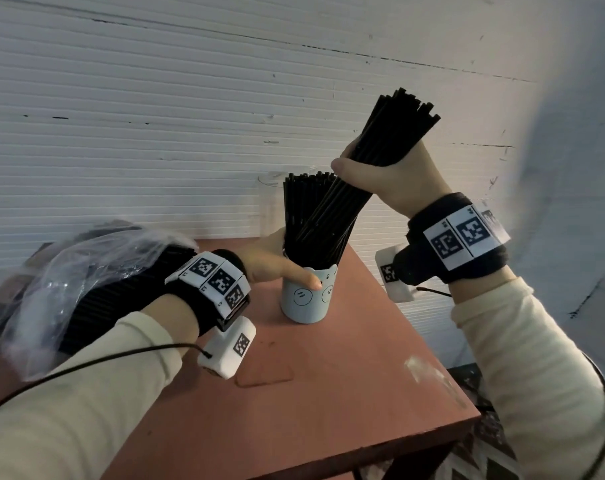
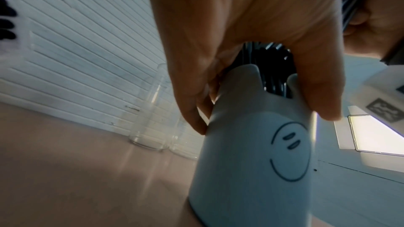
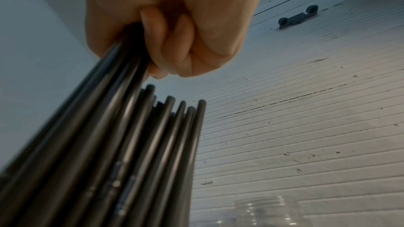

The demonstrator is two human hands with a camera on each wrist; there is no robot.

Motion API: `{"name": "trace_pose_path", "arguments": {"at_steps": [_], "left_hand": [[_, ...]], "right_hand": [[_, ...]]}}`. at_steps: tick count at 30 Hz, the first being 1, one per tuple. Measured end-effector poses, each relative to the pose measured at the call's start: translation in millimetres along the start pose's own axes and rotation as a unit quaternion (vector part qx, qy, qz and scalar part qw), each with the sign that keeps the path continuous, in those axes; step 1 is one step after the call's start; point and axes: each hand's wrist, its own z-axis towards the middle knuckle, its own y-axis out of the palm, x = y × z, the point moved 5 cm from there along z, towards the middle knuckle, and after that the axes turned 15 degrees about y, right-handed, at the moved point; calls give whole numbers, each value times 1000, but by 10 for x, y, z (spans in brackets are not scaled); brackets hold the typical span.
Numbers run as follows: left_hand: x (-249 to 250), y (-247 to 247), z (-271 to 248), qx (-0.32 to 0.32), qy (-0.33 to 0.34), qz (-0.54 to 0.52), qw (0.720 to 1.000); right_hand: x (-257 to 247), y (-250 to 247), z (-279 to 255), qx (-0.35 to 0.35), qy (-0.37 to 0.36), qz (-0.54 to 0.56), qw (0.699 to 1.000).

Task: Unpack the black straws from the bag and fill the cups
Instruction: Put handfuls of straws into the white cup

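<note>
A pale blue cup (image 1: 307, 299) (image 2: 251, 161) with a drawn smiling face stands on the reddish table (image 1: 346, 393). Black straws (image 1: 304, 216) stand upright in it. My left hand (image 1: 276, 265) (image 2: 251, 40) grips the cup at its rim, thumb across the front and fingers round the far side. My right hand (image 1: 380, 174) (image 3: 174, 28) grips a tilted bundle of black straws (image 1: 387, 133) (image 3: 104, 144) whose lower ends reach down into the cup. The clear plastic bag (image 1: 86, 282) with more black straws lies at the left, behind my left forearm.
Clear empty glasses (image 2: 150, 118) (image 3: 268, 211) stand against the white ribbed wall (image 1: 190, 116) behind the blue cup. The table's right edge (image 1: 415, 323) runs close to the cup. A bright window (image 2: 382, 137) shows at the right of the left wrist view.
</note>
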Motion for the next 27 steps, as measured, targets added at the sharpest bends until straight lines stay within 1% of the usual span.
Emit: {"name": "trace_pose_path", "arguments": {"at_steps": [4, 9, 14, 16, 19, 22, 27], "left_hand": [[-13, 7, -60, -10, 6, -5, 1000], [22, 4, -111, -26, -2, -5, 1000], [67, 37, -184, -47, 1, -27, 999], [107, 45, -178, -33, 7, -26, 999], [99, 10, -158, -4, -1, -9, 1000], [70, -13, -150, 3, -7, 8, 1000], [108, -20, -169, 13, 1, 24, 1000]], "right_hand": [[30, 62, -37, -22, 7, -6, 1000], [-13, 97, -96, -29, 5, 7, 1000], [-45, 125, -144, -30, 3, 15, 999], [-55, 125, -162, -27, 3, 17, 999], [-84, 121, -182, -27, 0, 14, 1000], [-98, 123, -200, -32, -1, 10, 999], [-91, 131, -236, -37, -3, 19, 999]]}}
